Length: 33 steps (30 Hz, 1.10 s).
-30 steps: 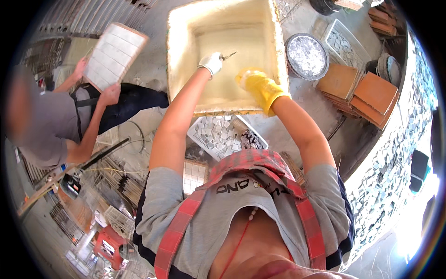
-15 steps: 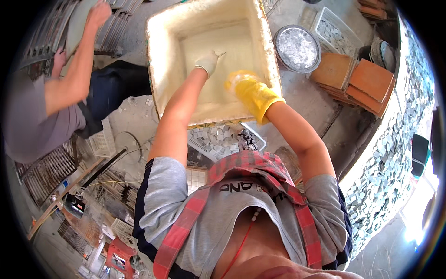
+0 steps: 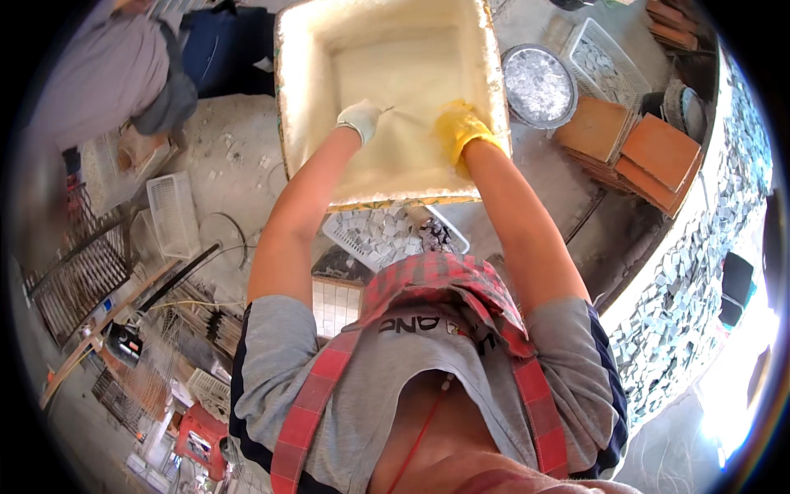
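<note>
A large square cream-coloured tub stands in front of me, its inside smeared with pale paste. My left hand, in a white glove, reaches into it and holds a thin small tool whose tip shows just right of the fingers. My right hand, in a yellow rubber glove, rests fingers-down on the tub's pale floor near the right wall; I cannot tell whether it holds anything. Both forearms stretch over the tub's near rim.
A white basket of small grey tiles lies below the tub's near edge. A round metal bowl, another tile basket and stacked orange tiles sit right. Another person in grey bends at the upper left. An empty white basket lies left.
The view has closed in on the tub. My gloved hands stayed inside it, the left shifting slightly. The person at the left moved up and away, no longer holding the tiled board.
</note>
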Tool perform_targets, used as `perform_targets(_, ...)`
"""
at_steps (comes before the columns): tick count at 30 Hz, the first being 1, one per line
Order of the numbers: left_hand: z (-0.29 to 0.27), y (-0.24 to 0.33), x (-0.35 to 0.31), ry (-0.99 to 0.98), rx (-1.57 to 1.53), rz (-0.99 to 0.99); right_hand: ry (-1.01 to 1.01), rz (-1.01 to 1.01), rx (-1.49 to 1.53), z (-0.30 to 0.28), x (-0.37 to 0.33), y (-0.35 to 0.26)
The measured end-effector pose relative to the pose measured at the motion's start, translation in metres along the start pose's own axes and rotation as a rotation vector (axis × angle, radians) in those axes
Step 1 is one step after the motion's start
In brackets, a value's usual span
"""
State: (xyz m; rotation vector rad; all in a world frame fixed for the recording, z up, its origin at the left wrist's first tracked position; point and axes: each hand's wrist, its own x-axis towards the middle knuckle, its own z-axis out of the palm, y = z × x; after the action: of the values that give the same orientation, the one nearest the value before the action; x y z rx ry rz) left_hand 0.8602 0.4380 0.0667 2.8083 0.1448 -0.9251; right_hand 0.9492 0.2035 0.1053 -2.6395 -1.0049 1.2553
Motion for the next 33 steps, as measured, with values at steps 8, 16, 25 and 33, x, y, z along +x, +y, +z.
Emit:
perform_targets(8, 0.014, -0.013, -0.056, 0.232, -0.117, -0.105, -0.012, 0.035, 0.328, -0.009, 0.023, -0.002)
perform_targets(16, -0.008, 0.030, -0.241, 0.971, -1.221, -0.524, 0.210, 0.040, 1.115, -0.001, 0.013, -0.047)
perform_targets(25, 0.162, 0.073, -0.413, 1.060, -1.120, -0.655, 0.649, -0.172, -0.862, -0.034, 0.028, 0.026)
perform_targets(33, 0.252, 0.104, -0.482, 0.783, -1.483, -0.782, 0.773, -0.200, 0.661, -0.162, -0.141, -0.085)
